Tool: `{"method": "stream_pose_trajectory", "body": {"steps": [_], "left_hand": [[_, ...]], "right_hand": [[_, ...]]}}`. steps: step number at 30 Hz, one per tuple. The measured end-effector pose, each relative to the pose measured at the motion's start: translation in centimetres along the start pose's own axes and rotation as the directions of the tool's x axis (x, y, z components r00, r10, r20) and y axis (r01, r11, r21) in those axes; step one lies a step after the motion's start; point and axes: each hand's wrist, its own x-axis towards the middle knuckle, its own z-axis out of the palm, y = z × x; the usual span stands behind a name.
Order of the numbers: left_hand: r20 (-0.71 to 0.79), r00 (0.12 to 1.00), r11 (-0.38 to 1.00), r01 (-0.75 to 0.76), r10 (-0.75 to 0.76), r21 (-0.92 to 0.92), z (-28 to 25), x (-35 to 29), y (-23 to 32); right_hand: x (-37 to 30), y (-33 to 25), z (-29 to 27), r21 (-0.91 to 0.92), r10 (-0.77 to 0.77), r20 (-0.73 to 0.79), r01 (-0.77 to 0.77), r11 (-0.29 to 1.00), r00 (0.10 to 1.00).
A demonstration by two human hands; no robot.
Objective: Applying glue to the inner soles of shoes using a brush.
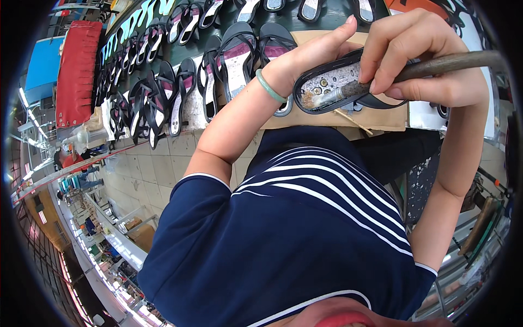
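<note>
the left hand is cradling a black sandal sole from behind, fingers curled shut around its rim and thumb lying along the top edge, holding it up just above the brown board on the worktop. the right hand is gripping a brush with fingers closed tight on its worn, dark handle, the pale bristle tip touching the sole's inner face near the heel end.

the likely slip here is whatever is on the bristles smearing over the black rim, since the tip is working close to the edge; it could also drip onto the board below, or reach the left thumb, which is lying right by the brushed area. a loose hold could let the sole tilt under the brush's push.

the sole looks like smooth, glossy rubber, an elongated oval with a pale speckled inlay carrying small round marks. the handle looks rough and crusted. a smooth green bangle is circling the left wrist. rows of finished black sandals with thin straps and pinkish-grey insoles are lying on the worktop to the left.
</note>
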Motion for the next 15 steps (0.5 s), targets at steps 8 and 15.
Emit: {"method": "stream_pose_trajectory", "body": {"steps": [8, 15], "left_hand": [[0.0, 1.0, 0.977, 0.007, -0.007, 0.215, -0.5, -0.5, 0.1], [0.023, 0.995, 0.89, -0.099, 0.099, 0.445, 0.8, 0.2, 0.8]], "right_hand": [[1.8, -0.1, -1.8, 0.342, 0.149, 0.208, -0.214, 0.915, 0.967], [2.7, -1.2, -2.6, 0.224, 0.219, 0.316, -0.297, 0.928, 0.923]]}}
